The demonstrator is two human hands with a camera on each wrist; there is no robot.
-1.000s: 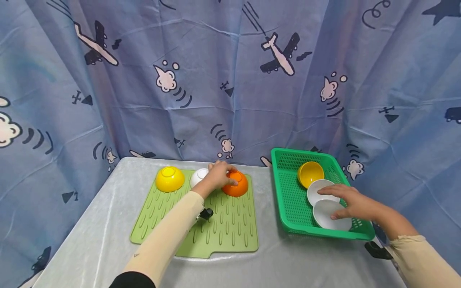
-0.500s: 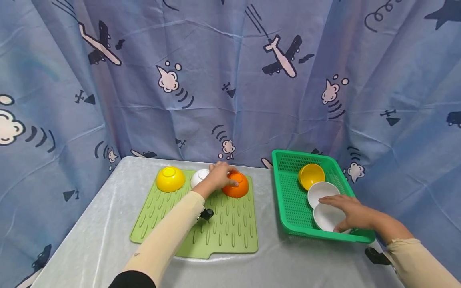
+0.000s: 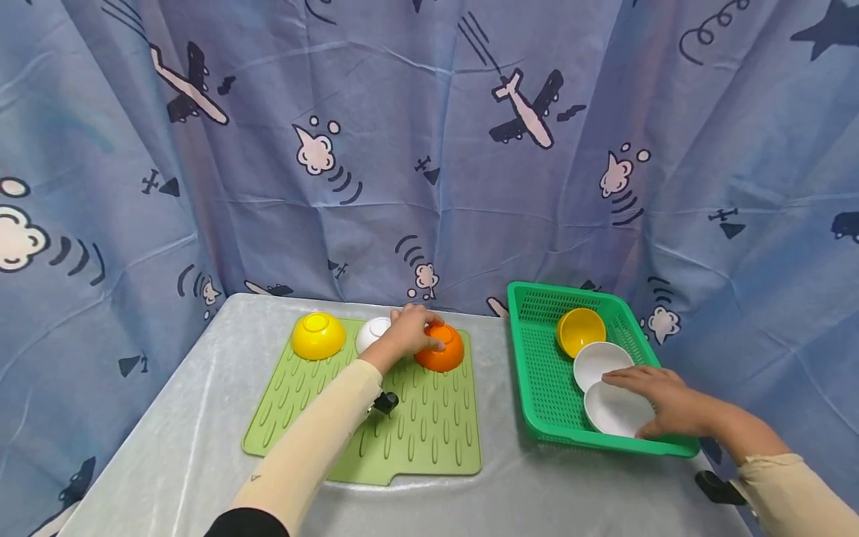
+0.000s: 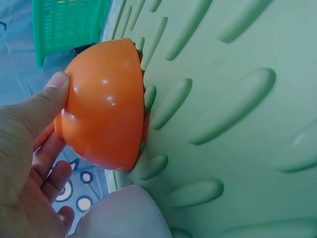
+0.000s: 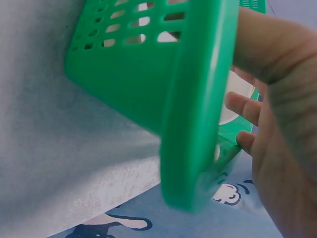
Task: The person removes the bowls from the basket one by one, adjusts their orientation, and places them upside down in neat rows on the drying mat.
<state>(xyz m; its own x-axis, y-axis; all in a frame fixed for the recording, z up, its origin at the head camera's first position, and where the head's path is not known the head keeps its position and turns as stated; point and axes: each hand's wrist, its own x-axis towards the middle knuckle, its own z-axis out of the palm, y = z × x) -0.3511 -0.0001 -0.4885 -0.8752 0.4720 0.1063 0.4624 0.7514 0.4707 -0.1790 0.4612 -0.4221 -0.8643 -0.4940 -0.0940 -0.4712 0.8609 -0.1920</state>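
An upside-down orange bowl (image 3: pixel 439 354) rests on the green ribbed mat (image 3: pixel 439 440). My left hand (image 3: pixel 408 333) holds it around its base, thumb on the near side and fingers behind, as the left wrist view shows. Left of that hand, a white bowl (image 3: pixel 370 333) is partly covered. Inside the green basket (image 3: pixel 537 403), my right hand (image 3: pixel 664 399) spans the near white bowl (image 3: pixel 614 410), fingers over its far side and thumb by its near right rim. Those fingers are spread; firm contact cannot be made out. In the right wrist view, the basket wall hides the thumb tip.
An upturned yellow bowl (image 3: pixel 318 335) sits at the mat's far left. Behind the near white bowl in the basket are another white bowl (image 3: pixel 597 359) and a yellow-orange bowl (image 3: pixel 580 332). A patterned blue curtain (image 3: pixel 376 171) hangs behind the grey-covered table (image 3: pixel 181 403).
My right hand has moved down and slightly right, spreading wider over the near white bowl. My left hand stays on the orange bowl. The whole view shifts slightly.
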